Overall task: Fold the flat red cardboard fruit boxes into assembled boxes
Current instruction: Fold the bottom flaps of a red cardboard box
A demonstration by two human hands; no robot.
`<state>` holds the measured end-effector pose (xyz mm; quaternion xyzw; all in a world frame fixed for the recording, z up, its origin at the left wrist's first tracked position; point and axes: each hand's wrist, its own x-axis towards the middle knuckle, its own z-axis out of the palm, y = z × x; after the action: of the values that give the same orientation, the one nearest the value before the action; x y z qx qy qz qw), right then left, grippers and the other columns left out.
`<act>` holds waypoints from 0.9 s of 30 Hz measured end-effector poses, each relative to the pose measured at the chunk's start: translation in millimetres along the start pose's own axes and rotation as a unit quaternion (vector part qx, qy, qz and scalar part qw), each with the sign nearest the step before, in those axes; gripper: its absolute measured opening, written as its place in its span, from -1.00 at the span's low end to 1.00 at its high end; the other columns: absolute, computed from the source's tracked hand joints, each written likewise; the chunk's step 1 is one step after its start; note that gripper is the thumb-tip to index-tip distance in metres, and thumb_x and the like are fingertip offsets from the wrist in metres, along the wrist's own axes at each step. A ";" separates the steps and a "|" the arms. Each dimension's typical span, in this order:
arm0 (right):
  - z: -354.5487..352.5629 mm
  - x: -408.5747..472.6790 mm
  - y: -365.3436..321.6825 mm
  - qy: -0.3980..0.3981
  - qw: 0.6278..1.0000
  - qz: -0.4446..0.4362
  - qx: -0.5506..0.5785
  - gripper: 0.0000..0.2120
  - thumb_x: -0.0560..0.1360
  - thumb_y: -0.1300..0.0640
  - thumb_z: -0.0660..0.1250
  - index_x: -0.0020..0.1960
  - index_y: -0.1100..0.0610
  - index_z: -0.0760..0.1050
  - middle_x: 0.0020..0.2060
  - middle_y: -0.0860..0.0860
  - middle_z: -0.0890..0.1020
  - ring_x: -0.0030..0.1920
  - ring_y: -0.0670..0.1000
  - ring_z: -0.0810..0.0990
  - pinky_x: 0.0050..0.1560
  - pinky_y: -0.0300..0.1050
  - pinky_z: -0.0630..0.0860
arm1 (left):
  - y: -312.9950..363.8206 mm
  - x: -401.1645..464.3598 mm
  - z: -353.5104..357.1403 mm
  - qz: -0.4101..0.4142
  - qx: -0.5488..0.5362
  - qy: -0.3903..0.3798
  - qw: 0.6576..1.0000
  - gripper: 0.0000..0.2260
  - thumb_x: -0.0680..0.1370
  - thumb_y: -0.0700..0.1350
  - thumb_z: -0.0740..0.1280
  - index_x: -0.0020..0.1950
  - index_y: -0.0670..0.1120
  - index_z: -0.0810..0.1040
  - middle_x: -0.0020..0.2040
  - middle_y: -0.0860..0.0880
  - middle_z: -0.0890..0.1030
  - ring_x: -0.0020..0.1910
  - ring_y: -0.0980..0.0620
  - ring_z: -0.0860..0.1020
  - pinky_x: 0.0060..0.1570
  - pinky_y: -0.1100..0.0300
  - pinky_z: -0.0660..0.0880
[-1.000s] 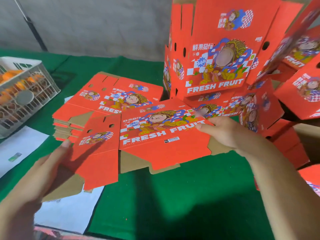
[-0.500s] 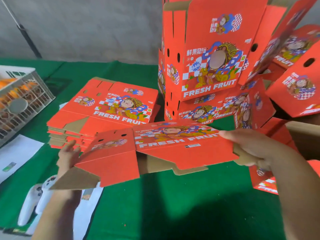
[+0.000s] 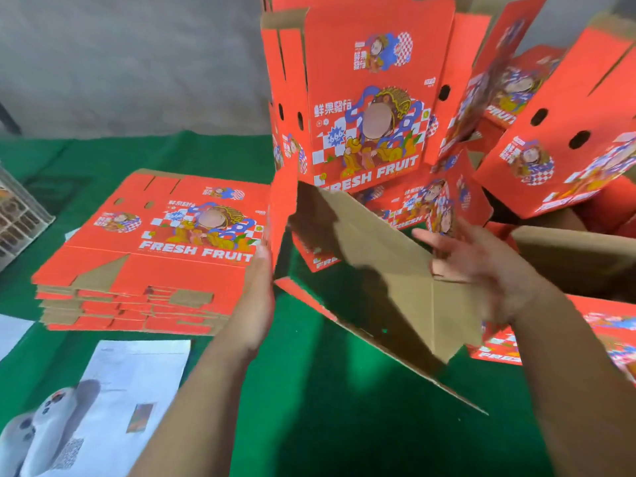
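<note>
Green cloth covers the desk (image 3: 309,425), with a grey wall behind it. In the head view, the only one, a half-opened box (image 3: 378,270) is held up above the cloth at centre, its brown inner side turned toward the camera and its red printed edge showing along the left and lower rims.

On the left side of that box, the left hand (image 3: 256,290) stands on edge with its fingers straight and pressed together, flat against the red side panel. The right hand (image 3: 481,270) is at the box's right side, blurred by motion; its fingers (image 3: 430,235) look spread and extended against the brown cardboard, though I cannot tell whether the thumb hooks behind the panel.

Left of the held box, a stack of flat boxes (image 3: 155,256) lies on the cloth, printed side up with "FRESH FRUIT" legible. Behind and to the right, assembled boxes (image 3: 371,98) stand piled, some upright and some tilted against one another. A plain brown carton (image 3: 578,259) sits at the right edge just beyond the right hand.

Near the lower left, white paper sheets (image 3: 137,380) lie on the cloth, and a white game controller (image 3: 38,432) rests partly on them. A white plastic crate (image 3: 20,218) shows at the far left edge.
</note>
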<state>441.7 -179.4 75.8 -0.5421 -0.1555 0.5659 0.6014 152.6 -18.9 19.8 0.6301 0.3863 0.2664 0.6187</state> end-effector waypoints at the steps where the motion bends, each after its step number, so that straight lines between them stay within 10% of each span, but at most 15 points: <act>1: 2.0 1.3 1.7 0.010 1.000 -0.009 0.013 -0.51 0.50 -0.24 0.41 0.34 -0.03 0.61 0.10 0.10 0.74 0.05 0.16 0.75 -0.06 0.03 0.67 | -0.2 -2.0 5.5 0.017 -0.007 0.001 1.000 -0.21 0.50 0.55 -0.03 0.63 0.19 0.28 0.58 0.22 0.36 0.55 0.30 0.27 0.58 0.02 0.19; 4: -0.9 2.0 11.6 0.060 0.993 -0.033 0.095 -0.54 0.52 -0.24 0.40 0.34 -0.05 0.64 0.16 0.10 0.71 0.07 0.14 0.76 0.14 0.13 0.61 | -4.2 2.9 1.7 -0.033 -0.052 0.035 0.998 -0.09 0.41 0.58 0.01 0.61 0.07 0.34 0.57 -0.01 0.41 0.55 0.03 0.36 0.59 -0.11 0.22; 6: 1.0 -1.1 6.8 0.053 0.987 -0.088 0.127 -0.63 0.59 -0.17 0.36 0.27 -0.01 0.69 0.18 0.12 0.69 0.10 0.10 0.74 0.10 0.11 0.65 | -0.2 13.7 2.5 -0.085 -0.016 0.054 0.995 -0.06 0.29 0.69 -0.06 0.37 0.17 0.62 0.25 -0.01 0.63 0.20 0.06 0.56 0.29 -0.01 0.47; 8: 3.5 0.7 -6.1 0.072 0.981 -0.147 0.102 -0.69 0.65 -0.03 0.30 0.29 0.05 0.68 0.03 -0.04 0.76 0.01 -0.17 0.73 0.11 -0.07 0.65 | -0.5 16.7 -1.6 -0.110 0.013 0.021 0.994 -0.14 0.22 0.73 -0.15 -0.02 0.30 0.74 -0.12 0.08 0.73 -0.13 0.09 0.57 -0.05 0.10 0.41; 11: -7.0 21.4 -18.7 0.218 0.951 -0.220 0.028 -0.60 0.70 0.23 0.23 0.52 0.23 0.41 0.01 -0.07 0.71 -0.16 -0.58 0.47 0.13 -0.54 0.39 | -4.6 24.1 -1.6 -0.138 0.043 -0.013 0.989 -0.13 0.09 0.81 -0.14 -0.04 0.39 0.70 -0.08 0.18 0.76 -0.10 0.10 0.70 0.03 0.06 0.44; 15: -14.0 33.0 11.4 0.205 0.946 -0.221 -0.119 -0.49 0.63 0.31 0.35 0.52 0.04 0.34 0.20 -0.06 0.59 0.04 -0.26 0.65 0.05 -0.33 0.57 | -5.9 31.0 8.5 -0.151 -0.018 -0.008 0.988 -0.25 0.38 0.58 0.16 0.36 0.13 0.56 0.16 0.02 0.70 0.24 -0.20 0.63 0.34 -0.23 0.45; 18: -22.6 42.2 25.5 0.298 0.917 -0.265 -0.006 -0.57 0.58 0.36 0.39 0.31 0.03 0.32 0.02 0.02 0.55 -0.23 -0.06 0.63 -0.28 -0.15 0.56 | -11.4 31.6 12.6 0.015 -0.085 0.079 0.993 -0.65 0.49 0.23 0.35 0.25 0.23 0.45 0.09 -0.02 0.61 -0.04 -0.07 0.57 -0.26 -0.02 0.52; 21: -31.7 47.0 30.6 0.365 0.865 -0.343 -0.009 -0.62 0.59 0.33 0.40 0.16 0.02 0.26 0.05 0.07 0.46 -0.03 0.04 0.54 -0.04 0.00 0.51 | -8.8 30.1 11.4 0.133 -0.041 0.086 0.987 -0.77 0.63 -0.04 0.22 0.24 0.24 0.42 0.09 -0.15 0.54 -0.26 0.02 0.57 -0.40 0.11 0.56; 24: -32.5 41.1 38.8 0.335 0.832 -0.430 -0.101 -0.68 0.60 0.24 0.35 0.14 -0.03 0.26 0.06 0.06 0.41 0.01 -0.04 0.47 0.04 -0.05 0.42 | -13.6 38.0 6.3 0.201 0.101 0.102 0.969 -0.58 0.65 -0.29 0.12 0.31 0.24 0.32 0.22 -0.38 0.43 0.09 -0.35 0.55 0.02 -0.18 0.61; 27: -40.3 37.8 43.9 0.369 0.765 -0.477 -0.228 -0.75 0.63 0.09 0.27 0.28 0.00 0.34 0.17 0.14 0.38 0.17 0.01 0.40 0.21 -0.12 0.38 | -14.0 32.6 13.8 0.255 0.225 0.137 0.930 -0.51 0.57 -0.41 0.10 0.29 0.11 0.45 0.36 -0.20 0.35 0.51 0.00 0.29 0.25 0.35 0.42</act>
<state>463.2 -176.5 8.6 -0.6859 -0.2848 -0.0894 0.6636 179.9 -1.0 0.1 0.7876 0.3434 0.4051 0.3127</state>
